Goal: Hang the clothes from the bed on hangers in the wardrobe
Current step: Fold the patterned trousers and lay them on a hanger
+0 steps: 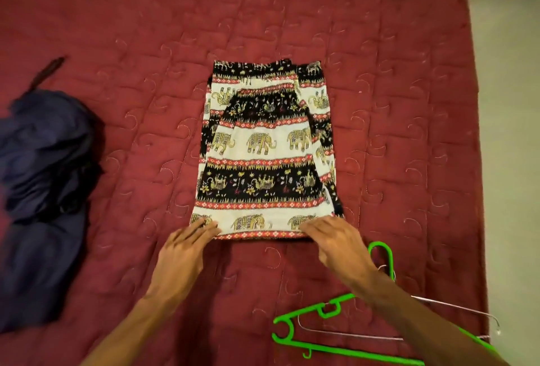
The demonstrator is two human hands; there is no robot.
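In the middle of the frame, on the red bed (117, 44), a folded elephant-print garment (263, 155) lies flat, both hands at its near hem.
The left hand (182, 248) rests fairly straight fingers on the lower left corner. The right hand (336, 246) bends its fingers over the hem; whether they pinch it cannot be told. At lower right, a green hanger (306, 311) overlaps a wire hanger (350, 335). A dark blue garment (46, 161) sits bunched at the left edge.

— What lies on the bed (117, 29)?
— A folded elephant-print garment (266, 149) mid-bed, a crumpled navy garment (43, 175) at the left edge, and a green hanger (304, 311) with a wire hanger (453, 307) near the near right corner.
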